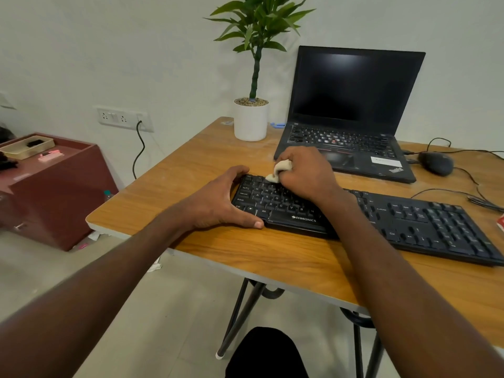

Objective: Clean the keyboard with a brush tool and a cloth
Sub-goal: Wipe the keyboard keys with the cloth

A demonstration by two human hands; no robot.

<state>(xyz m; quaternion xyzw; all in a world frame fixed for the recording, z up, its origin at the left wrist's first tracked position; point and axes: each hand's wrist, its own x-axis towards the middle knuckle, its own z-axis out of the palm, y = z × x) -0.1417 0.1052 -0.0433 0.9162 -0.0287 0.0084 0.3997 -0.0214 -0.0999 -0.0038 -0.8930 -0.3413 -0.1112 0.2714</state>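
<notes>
A long black keyboard [409, 222] lies across the wooden table [272, 257], reaching from the middle to the right edge of the view. My left hand [218, 200] grips its left end, thumb along the front edge and fingers over the back corner. My right hand [302, 173] holds a bunched beige cloth [281, 169] and presses its tip onto the upper-left keys. No brush tool is in sight.
An open black laptop [351, 113] stands behind the keyboard. A white pot with a green plant [251, 121] sits at the table's back. A black mouse [435, 162] and cables lie at the right. A maroon cabinet [54, 192] stands to the left of the table.
</notes>
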